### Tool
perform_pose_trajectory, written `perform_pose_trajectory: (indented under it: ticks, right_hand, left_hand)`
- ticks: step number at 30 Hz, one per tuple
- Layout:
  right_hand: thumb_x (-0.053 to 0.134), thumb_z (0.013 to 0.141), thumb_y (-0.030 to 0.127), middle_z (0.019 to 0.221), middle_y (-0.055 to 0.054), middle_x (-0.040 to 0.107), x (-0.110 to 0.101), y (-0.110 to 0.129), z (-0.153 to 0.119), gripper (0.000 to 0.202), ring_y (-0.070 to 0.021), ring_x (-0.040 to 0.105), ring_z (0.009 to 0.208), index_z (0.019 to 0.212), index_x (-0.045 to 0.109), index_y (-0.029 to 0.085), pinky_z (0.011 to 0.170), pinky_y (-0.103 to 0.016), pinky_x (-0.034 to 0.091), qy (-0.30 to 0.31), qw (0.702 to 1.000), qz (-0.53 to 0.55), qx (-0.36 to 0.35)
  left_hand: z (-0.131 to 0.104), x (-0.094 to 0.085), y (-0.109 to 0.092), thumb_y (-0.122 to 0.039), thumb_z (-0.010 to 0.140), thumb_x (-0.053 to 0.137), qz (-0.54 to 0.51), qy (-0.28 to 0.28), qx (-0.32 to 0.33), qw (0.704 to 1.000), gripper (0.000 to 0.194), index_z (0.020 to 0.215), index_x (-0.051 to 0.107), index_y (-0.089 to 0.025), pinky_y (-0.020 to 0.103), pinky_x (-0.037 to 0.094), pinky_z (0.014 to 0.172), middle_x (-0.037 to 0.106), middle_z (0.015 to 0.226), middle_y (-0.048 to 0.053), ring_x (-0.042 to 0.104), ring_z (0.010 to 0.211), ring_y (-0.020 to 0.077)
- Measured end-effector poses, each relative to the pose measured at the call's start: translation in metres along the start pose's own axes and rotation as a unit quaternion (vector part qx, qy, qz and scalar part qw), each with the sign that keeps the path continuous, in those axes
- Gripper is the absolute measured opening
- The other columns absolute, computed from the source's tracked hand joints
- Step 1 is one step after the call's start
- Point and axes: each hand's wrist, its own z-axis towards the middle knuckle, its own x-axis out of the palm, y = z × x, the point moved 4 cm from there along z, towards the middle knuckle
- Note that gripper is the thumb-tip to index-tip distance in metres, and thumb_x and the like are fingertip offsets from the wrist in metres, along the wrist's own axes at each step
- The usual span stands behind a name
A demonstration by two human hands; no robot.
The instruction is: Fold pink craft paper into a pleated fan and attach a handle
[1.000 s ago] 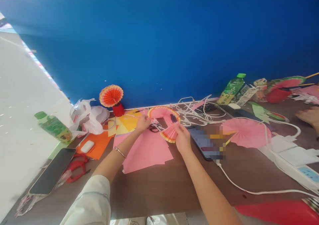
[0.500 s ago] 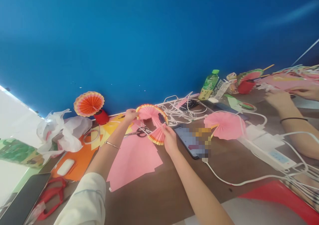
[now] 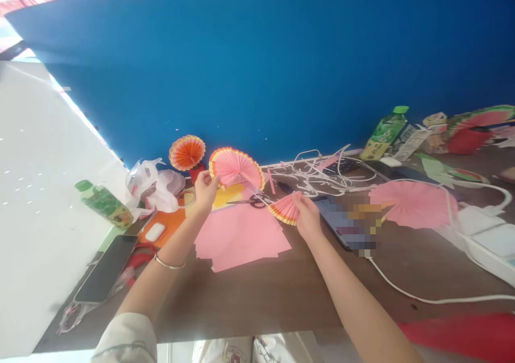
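In my left hand (image 3: 206,191) is the edge of a pleated pink paper fan (image 3: 235,167) with an orange and yellow border, spread into a wide half circle. My right hand (image 3: 308,215) pinches a smaller pleated paper piece (image 3: 285,208), pink with the same striped edge, apart from the fan. Beneath and between the hands lie pink paper sheets (image 3: 245,234) and a pair of scissors (image 3: 253,201). A thin pink strip (image 3: 271,182) is near the scissors.
Left are an orange fan (image 3: 187,153), a plastic bag (image 3: 164,189), a green bottle (image 3: 105,205) and a dark phone (image 3: 107,269). Tangled white cables (image 3: 317,178) lie behind. To the right are a charging phone (image 3: 336,221), a pink fan (image 3: 414,205) and another bottle (image 3: 384,132).
The large fan and the small pleated piece, close together before, are now farther apart. My view has turned left, and the other person's hands at the right have left the picture.
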Motion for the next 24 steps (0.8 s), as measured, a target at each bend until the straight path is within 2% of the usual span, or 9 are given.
perform_pose_trajectory:
  ticks: [4, 6, 7, 11, 13, 16, 20, 22, 24]
  right_hand:
    - [0.078, 0.056, 0.038, 0.076, 0.000, 0.063, 0.014, 0.006, -0.018, 0.031, -0.0155, 0.059, 0.073, 0.078, 0.066, 0.020, 0.066, -0.025, 0.047, 0.101, 0.994, -0.008, 0.052]
    - [0.078, 0.055, 0.039, 0.077, 0.000, 0.063, 0.024, 0.004, -0.030, 0.033, -0.0157, 0.059, 0.074, 0.081, 0.066, 0.021, 0.065, -0.025, 0.047, 0.159, 0.983, -0.026, 0.091]
    - [0.078, 0.055, 0.040, 0.079, 0.000, 0.064, 0.029, 0.002, -0.037, 0.035, -0.0161, 0.060, 0.075, 0.081, 0.066, 0.022, 0.066, -0.025, 0.047, 0.187, 0.976, -0.034, 0.111]
    - [0.080, 0.052, 0.037, 0.086, -0.002, 0.067, 0.051, -0.011, -0.064, 0.038, -0.0174, 0.062, 0.079, 0.083, 0.066, 0.021, 0.072, -0.027, 0.049, 0.265, 0.947, -0.076, 0.165]
    - [0.081, 0.050, 0.034, 0.082, -0.002, 0.068, 0.061, -0.019, -0.074, 0.037, -0.0177, 0.062, 0.078, 0.082, 0.067, 0.020, 0.073, -0.028, 0.049, 0.273, 0.941, -0.114, 0.168]
    - [0.081, 0.049, 0.031, 0.078, -0.004, 0.069, 0.075, -0.027, -0.083, 0.032, -0.0185, 0.063, 0.079, 0.076, 0.069, 0.018, 0.075, -0.029, 0.049, 0.274, 0.935, -0.148, 0.170]
    - [0.079, 0.055, 0.030, 0.084, -0.005, 0.069, 0.087, -0.036, -0.088, 0.026, -0.0198, 0.063, 0.085, 0.076, 0.070, 0.017, 0.078, -0.029, 0.049, 0.328, 0.913, -0.132, 0.202]
    - [0.078, 0.057, 0.032, 0.082, -0.006, 0.070, 0.087, -0.039, -0.087, 0.026, -0.0200, 0.064, 0.084, 0.077, 0.070, 0.017, 0.076, -0.029, 0.050, 0.325, 0.916, -0.125, 0.202]
    - [0.078, 0.056, 0.032, 0.080, -0.005, 0.070, 0.084, -0.040, -0.084, 0.026, -0.0199, 0.064, 0.082, 0.076, 0.070, 0.017, 0.075, -0.029, 0.050, 0.289, 0.933, -0.123, 0.175]
  left_hand:
    - [-0.049, -0.030, 0.031, -0.021, 0.066, 0.066, -0.127, -0.045, -0.126, 0.983, 0.028, 0.086, 0.047, -0.017, 0.024, 0.050, 0.066, 0.058, 0.074, -0.001, 0.061, 0.066, 0.0102]
    - [-0.070, -0.036, 0.045, -0.014, 0.062, 0.068, -0.187, -0.021, -0.187, 0.964, 0.026, 0.078, 0.047, -0.016, 0.028, 0.052, 0.070, 0.059, 0.072, 0.001, 0.063, 0.069, 0.0131]
    - [-0.078, -0.038, 0.050, -0.012, 0.061, 0.069, -0.207, 0.010, -0.219, 0.953, 0.025, 0.075, 0.048, -0.015, 0.030, 0.052, 0.072, 0.060, 0.071, 0.002, 0.063, 0.070, 0.0146]
    - [-0.097, -0.042, 0.061, -0.019, 0.064, 0.071, -0.235, 0.094, -0.335, 0.908, 0.020, 0.074, 0.054, -0.013, 0.037, 0.055, 0.072, 0.062, 0.070, 0.007, 0.064, 0.070, 0.0201]
    - [-0.098, -0.043, 0.063, -0.019, 0.065, 0.072, -0.233, 0.102, -0.343, 0.904, 0.020, 0.076, 0.057, -0.012, 0.038, 0.055, 0.072, 0.063, 0.074, 0.009, 0.065, 0.071, 0.0206]
    - [-0.099, -0.041, 0.065, -0.010, 0.062, 0.072, -0.243, 0.105, -0.318, 0.910, 0.023, 0.081, 0.059, -0.010, 0.036, 0.054, 0.079, 0.065, 0.084, 0.010, 0.065, 0.078, 0.0200]
    - [-0.104, -0.040, 0.067, -0.010, 0.063, 0.072, -0.270, 0.111, -0.285, 0.913, 0.029, 0.090, 0.061, -0.012, 0.038, 0.051, 0.085, 0.065, 0.095, 0.011, 0.063, 0.090, 0.0224]
    - [-0.106, -0.042, 0.067, -0.010, 0.063, 0.073, -0.281, 0.127, -0.280, 0.909, 0.031, 0.092, 0.061, -0.012, 0.040, 0.050, 0.087, 0.065, 0.099, 0.012, 0.062, 0.093, 0.0239]
    - [-0.108, -0.044, 0.066, -0.009, 0.061, 0.073, -0.287, 0.131, -0.280, 0.907, 0.034, 0.093, 0.061, -0.014, 0.041, 0.050, 0.087, 0.065, 0.100, 0.011, 0.062, 0.095, 0.0245]
